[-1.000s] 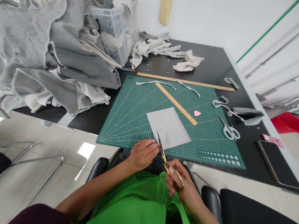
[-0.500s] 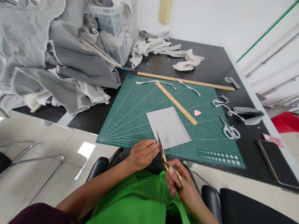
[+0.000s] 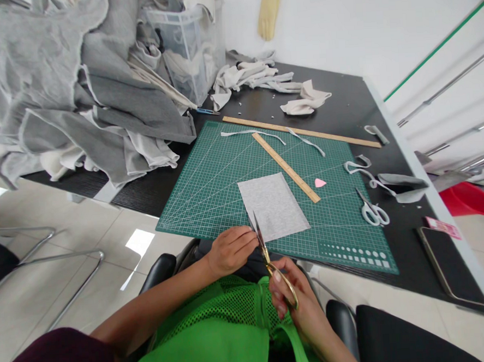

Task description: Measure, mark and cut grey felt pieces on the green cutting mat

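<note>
My right hand (image 3: 292, 290) is wrapped around the gold handles of a pair of scissors (image 3: 265, 251). The blades are slightly apart and point away from me, at the lower left edge of a square piece of light grey fabric (image 3: 273, 203). Beside the blades, the closed fingers of my left hand (image 3: 233, 250) pinch the fabric's near left corner; the thumb is mostly hidden. The square lies flat on a green cutting mat (image 3: 201, 178) at its near edge.
A short wooden ruler (image 3: 286, 167), a long ruler (image 3: 304, 132), pink chalk (image 3: 320, 183) and white-handled scissors (image 3: 374, 213) lie around the fabric. Grey cloth (image 3: 131, 106) is heaped at left by a clear bin (image 3: 195, 53). A phone (image 3: 451, 264) rests at right.
</note>
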`<action>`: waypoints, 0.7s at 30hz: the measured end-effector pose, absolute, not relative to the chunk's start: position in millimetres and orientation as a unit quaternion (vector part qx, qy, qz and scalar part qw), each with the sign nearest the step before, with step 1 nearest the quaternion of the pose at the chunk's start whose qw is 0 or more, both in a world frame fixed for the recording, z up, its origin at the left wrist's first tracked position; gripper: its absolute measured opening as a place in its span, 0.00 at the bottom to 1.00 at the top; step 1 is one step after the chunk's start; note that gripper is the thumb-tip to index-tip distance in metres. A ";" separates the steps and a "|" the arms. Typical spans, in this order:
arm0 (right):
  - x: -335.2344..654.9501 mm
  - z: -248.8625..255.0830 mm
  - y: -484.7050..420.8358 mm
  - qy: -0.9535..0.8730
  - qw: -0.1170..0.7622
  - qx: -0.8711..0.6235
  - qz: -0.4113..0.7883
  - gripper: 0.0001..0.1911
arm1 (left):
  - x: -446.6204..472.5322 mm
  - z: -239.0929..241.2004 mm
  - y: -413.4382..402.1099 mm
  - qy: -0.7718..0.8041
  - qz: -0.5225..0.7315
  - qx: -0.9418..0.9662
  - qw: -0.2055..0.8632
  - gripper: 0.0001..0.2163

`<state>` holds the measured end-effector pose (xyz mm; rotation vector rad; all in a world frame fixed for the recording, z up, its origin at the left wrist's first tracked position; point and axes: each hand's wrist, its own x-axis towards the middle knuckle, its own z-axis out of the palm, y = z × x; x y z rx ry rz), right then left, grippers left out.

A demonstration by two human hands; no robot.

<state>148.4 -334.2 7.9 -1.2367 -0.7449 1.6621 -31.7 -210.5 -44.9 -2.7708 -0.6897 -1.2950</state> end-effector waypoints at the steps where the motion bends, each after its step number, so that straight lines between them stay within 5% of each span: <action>1: 148.5 8.3 -334.0 -0.304 0.452 -0.502 0.672 0.12 | -31.8 -44.9 -210.3 -0.220 -0.413 -0.884 0.004 0.11; 21: 147.9 9.3 -335.0 -0.298 0.444 -0.504 0.678 0.12 | -32.3 -47.2 -209.8 -0.206 -0.411 -0.888 -0.003 0.10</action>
